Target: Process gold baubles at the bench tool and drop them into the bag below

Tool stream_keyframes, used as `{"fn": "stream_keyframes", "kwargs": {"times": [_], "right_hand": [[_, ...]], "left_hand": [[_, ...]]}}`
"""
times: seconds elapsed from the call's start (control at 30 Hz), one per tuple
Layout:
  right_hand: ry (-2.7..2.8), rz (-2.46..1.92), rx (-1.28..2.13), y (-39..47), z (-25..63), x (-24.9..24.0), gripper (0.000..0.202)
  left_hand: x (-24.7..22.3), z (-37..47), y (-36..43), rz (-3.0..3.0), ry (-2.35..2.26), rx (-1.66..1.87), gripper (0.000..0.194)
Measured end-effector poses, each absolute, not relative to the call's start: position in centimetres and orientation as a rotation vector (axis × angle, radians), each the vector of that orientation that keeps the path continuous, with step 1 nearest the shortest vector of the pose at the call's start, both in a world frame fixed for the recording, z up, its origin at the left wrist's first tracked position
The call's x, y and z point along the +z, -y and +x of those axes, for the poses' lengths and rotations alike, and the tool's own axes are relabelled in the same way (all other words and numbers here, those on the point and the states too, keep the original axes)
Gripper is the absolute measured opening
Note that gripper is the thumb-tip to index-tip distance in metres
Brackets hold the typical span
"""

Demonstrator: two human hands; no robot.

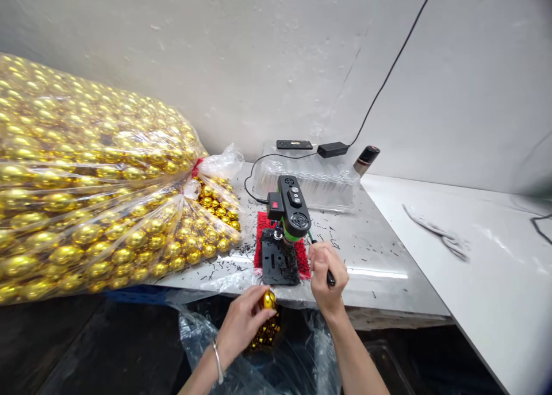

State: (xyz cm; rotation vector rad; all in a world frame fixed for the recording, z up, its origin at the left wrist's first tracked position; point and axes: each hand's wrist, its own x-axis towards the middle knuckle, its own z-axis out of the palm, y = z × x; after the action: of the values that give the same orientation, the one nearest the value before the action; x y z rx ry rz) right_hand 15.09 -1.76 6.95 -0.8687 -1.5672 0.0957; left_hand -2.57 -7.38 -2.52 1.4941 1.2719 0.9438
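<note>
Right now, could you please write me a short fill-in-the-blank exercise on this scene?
The left hand holds a ball coloured ____.
The right hand grips a handle coloured ____.
A bracelet circles the ____ wrist.
The mat beneath the black device is coloured ____.

Missing words: gold; black; left; red.

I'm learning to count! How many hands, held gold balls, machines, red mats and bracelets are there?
Hands: 2, left hand and right hand
Gold ball in the left hand: 1
Machine: 1
Red mat: 1
Bracelet: 1
Total: 6
</note>
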Motion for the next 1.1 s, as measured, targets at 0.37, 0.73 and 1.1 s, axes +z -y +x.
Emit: {"fn": "stream_keyframes", "kwargs": {"times": [0.37, 0.73, 1.1], "right_hand": [[1.534, -0.836, 0.1, 1.6, 14.9, 6.3, 0.029], [1.564, -0.83, 0.063, 1.8, 14.9, 5.8, 0.025], [1.572, -0.839, 0.069, 1.9, 14.7, 6.0, 0.027]], "left_hand": [[3.1, -7.5, -1.5, 1.783, -1.624, 1.319, 0.02], [2.5, -10.2, -12.5, 2.284, -1.829, 0.07, 0.023], [2.2, -10.3, -13.7, 2.238, -1.642, 0.153, 0.038]]}}
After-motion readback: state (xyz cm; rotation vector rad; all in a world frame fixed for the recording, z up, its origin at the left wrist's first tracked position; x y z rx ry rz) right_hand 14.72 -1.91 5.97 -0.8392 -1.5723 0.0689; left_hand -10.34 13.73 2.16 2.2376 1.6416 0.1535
